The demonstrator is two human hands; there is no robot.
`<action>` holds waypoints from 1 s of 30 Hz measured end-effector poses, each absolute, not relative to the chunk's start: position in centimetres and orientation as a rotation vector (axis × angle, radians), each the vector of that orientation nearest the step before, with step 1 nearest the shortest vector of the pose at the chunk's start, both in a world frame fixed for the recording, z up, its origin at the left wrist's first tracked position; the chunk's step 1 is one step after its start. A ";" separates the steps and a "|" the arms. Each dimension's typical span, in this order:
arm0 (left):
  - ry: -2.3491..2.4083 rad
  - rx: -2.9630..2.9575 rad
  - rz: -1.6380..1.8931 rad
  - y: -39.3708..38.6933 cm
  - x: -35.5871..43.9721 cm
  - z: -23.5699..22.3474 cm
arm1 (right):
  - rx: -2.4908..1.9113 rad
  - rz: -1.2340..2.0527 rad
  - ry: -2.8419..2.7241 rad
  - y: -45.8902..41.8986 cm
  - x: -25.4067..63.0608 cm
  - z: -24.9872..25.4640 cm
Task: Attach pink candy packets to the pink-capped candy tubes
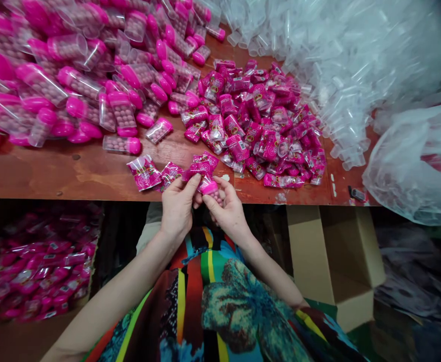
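Observation:
At the front edge of the table, my left hand (178,207) is closed, thumb and fingers pinching a pink printed wrapper (204,162). My right hand (228,211) grips a small clear candy container (210,188) with a pink cap and pale pink balls inside. The cap end touches or lies close against the wrapper; whether it is inside cannot be made out. Just left of my hands lie two more pink packets (144,172). Beyond my fingers spreads a heap of small pink wrapped packets (256,120).
Filled candy containers (81,83) with pink caps are piled at the left of the wooden table (35,173). Clear empty tubes (341,75) heap up at the right, beside a translucent plastic bag (416,161). Below are a box of pink packets (39,271) and an open cardboard box (311,251).

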State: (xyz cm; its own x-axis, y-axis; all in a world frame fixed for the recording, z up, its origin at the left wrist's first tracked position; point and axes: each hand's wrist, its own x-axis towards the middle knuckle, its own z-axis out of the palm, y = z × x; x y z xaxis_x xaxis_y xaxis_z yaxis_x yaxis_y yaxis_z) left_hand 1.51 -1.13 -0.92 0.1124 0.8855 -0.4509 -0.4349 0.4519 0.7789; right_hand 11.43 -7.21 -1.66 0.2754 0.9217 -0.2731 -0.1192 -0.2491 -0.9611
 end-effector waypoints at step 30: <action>0.880 0.517 0.607 -1.9 0.8 -0.2 | -1.414 1.261 -0.839 -8.0 12.5 -1.1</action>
State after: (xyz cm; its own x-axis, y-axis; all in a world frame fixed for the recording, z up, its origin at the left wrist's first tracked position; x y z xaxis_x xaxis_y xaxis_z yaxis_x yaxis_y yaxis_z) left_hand 0.80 -1.85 -0.23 0.4925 0.6763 -0.5478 -0.2721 0.7175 0.6412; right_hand 12.45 -8.00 -1.07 0.2091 0.9426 -0.2603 -0.1247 -0.2383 -0.9631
